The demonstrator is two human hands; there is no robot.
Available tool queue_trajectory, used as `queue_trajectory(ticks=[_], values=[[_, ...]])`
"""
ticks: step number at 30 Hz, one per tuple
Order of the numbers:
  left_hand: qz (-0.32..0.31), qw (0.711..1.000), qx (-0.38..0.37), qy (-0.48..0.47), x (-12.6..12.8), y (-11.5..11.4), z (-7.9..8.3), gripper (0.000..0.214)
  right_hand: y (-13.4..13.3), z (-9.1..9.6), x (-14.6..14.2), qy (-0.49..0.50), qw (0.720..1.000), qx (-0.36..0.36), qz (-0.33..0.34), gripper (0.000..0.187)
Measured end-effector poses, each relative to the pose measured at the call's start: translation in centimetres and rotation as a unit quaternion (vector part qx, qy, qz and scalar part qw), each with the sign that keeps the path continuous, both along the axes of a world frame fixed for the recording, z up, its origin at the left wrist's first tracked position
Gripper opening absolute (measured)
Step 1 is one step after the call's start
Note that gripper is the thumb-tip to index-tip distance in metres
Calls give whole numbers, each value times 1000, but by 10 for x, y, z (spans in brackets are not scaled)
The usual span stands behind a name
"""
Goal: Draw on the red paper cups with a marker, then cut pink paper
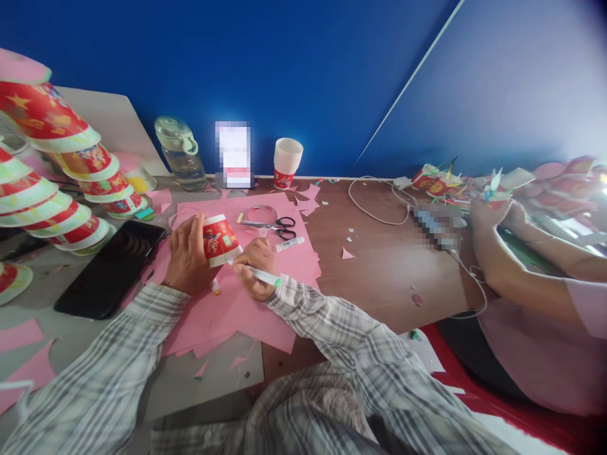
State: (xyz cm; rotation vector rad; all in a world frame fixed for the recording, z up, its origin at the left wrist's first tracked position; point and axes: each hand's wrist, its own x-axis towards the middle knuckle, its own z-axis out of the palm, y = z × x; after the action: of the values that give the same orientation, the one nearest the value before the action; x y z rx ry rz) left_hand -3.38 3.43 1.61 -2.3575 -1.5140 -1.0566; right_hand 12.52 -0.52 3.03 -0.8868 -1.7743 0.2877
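Observation:
My left hand (184, 253) is closed around a red printed paper cup (220, 240), which is tilted with its white rim toward my right hand. In my right hand (256, 265) is a white marker pen (263, 275) with a green end. Its tip is at or very near the lower rim of the cup; actual contact is hard to make out. Beneath both hands lie pink paper sheets (237, 316). Black-handled scissors (286, 228), a roll of tape (262, 213) and a white glue stick (289, 244) rest on the paper just beyond my right hand.
Stacked paper cups (95, 161) lean at the left near a black phone (111, 268). A water bottle (180, 155), a lit screen (234, 155) and nested cups (287, 163) stand along the blue partition. Rightward are a power strip (434, 226), cables and a co-worker's hands (490, 215) holding a cup.

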Motion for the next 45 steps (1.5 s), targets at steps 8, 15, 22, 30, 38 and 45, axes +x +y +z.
queue_trajectory(ticks=[8,15,22,30,38,45], values=[[-12,1000,8,3,-2,0,0,79,-1,-2,-2,7,1000,3,-25,49],[-12,1000,10,1,-3,1,-1,79,1,-5,-4,3,999,4,-40,43],[-10,1000,-3,-9,-2,1,-2,77,3,-7,-4,0,999,4,-46,41],[-6,1000,-15,-13,-3,1,-2,78,3,-9,-3,0,999,10,-33,35],[-14,1000,-20,-17,-2,1,-2,81,4,-10,-4,7,999,22,-48,26],[-15,1000,-3,-9,-2,0,0,79,0,-5,-4,5,998,29,-52,40]])
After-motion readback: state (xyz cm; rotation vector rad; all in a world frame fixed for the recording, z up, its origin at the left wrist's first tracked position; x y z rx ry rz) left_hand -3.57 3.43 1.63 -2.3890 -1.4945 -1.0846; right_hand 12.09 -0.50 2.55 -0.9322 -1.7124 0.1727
